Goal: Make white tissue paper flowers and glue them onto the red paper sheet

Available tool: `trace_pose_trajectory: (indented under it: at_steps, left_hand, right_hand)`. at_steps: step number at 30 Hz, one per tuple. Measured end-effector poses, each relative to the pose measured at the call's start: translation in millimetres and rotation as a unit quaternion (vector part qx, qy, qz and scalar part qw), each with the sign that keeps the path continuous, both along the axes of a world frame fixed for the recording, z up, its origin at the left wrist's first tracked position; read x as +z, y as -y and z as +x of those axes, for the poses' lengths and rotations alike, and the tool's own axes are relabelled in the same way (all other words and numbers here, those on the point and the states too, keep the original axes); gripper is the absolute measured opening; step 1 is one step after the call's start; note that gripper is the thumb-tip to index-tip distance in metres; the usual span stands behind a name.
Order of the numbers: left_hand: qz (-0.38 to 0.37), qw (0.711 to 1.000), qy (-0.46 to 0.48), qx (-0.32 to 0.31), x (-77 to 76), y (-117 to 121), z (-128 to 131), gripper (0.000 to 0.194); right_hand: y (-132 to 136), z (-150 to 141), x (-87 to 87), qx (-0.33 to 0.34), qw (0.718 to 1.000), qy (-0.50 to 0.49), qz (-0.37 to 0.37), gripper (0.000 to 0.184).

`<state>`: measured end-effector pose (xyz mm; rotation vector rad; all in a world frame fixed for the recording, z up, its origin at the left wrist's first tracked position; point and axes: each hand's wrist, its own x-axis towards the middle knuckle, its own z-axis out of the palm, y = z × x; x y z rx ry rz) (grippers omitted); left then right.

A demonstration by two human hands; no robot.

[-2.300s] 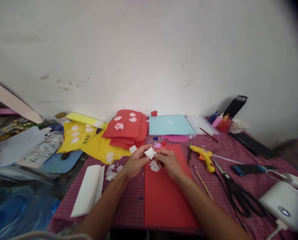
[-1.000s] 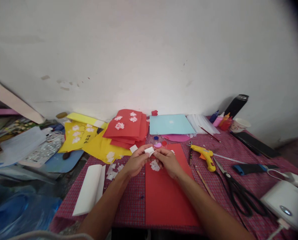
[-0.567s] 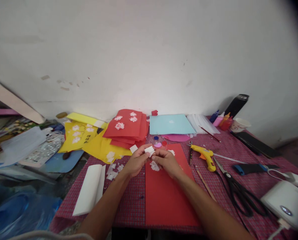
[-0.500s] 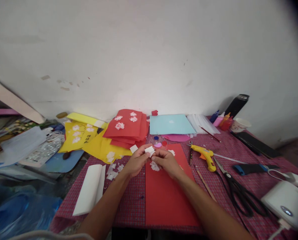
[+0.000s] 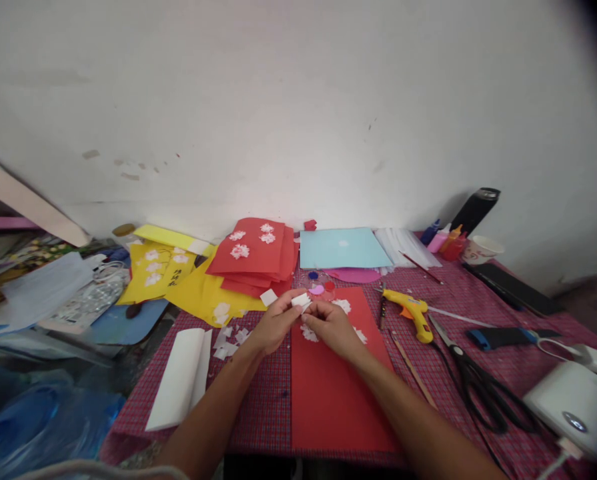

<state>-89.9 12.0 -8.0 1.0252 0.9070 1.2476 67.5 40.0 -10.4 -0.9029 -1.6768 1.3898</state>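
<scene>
While the left hand [image 5: 274,325] in the head view keeps a pinching grip on a small folded white paper piece [image 5: 301,300], the right hand [image 5: 332,328] has its thumb and fingertips pinched on that piece's lower right edge. The piece is held up between the two hands, over the upper left part of a long red paper sheet [image 5: 341,407], which lies flat on the counter [image 5: 258,423] with its maroon plaid cloth. Ruffled white paper flowers [image 5: 342,306] show on the sheet around the right hand, one partly hidden beneath it. Left of the left forearm lie loose white paper scraps [image 5: 223,347] and a folded white paper sheet [image 5: 178,377]. Beyond the left hand, a stack of red paper cards [image 5: 251,260] bears more white-and-pink blossoms. To the right of the red sheet are a yellow glue gun [image 5: 409,312] and black-handled scissors [image 5: 471,380].
</scene>
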Motion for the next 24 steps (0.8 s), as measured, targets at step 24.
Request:
trace_pose_trajectory:
  at_steps: [24]
  left_hand:
    - [0.019, 0.999, -0.045, 0.025, -6.3, -2.3, -1.1, 0.042]
  right_hand:
    - [1.0, -0.8, 2.2, 0.005, 1.0, 0.002, -0.018, 0.016]
